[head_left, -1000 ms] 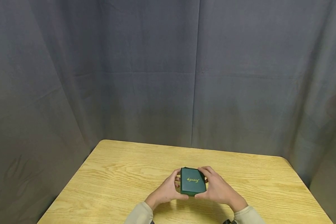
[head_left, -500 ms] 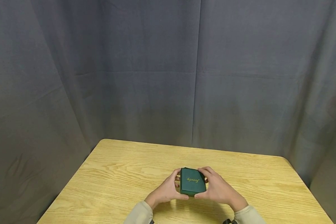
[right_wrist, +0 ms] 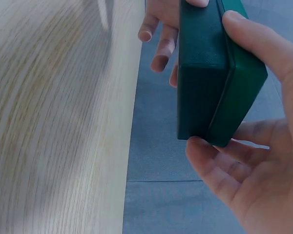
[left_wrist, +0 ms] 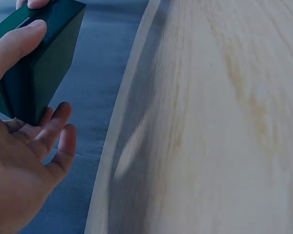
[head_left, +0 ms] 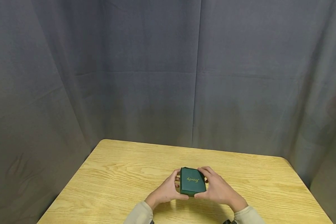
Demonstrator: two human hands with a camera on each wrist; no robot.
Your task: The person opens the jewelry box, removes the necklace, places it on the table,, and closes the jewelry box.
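Observation:
A dark green jewelry box (head_left: 193, 180), closed, is held above the table between both hands. Gold script reading "Jewelry" shows upside down on its lid. My left hand (head_left: 167, 189) grips its left side, the thumb at the near edge and the fingers toward the far edge. On the opposite side my right hand (head_left: 219, 189) pinches it in the same way. In the left wrist view the thumb presses the box (left_wrist: 49, 58) near its seam while the lower fingers curl loosely beneath. The right wrist view shows the box's seam (right_wrist: 229, 68) shut along its side.
A light wood-grain table (head_left: 123, 183) lies under the hands, and their shadow falls on it. Grey curtains (head_left: 145, 77) hang behind the table and along both sides.

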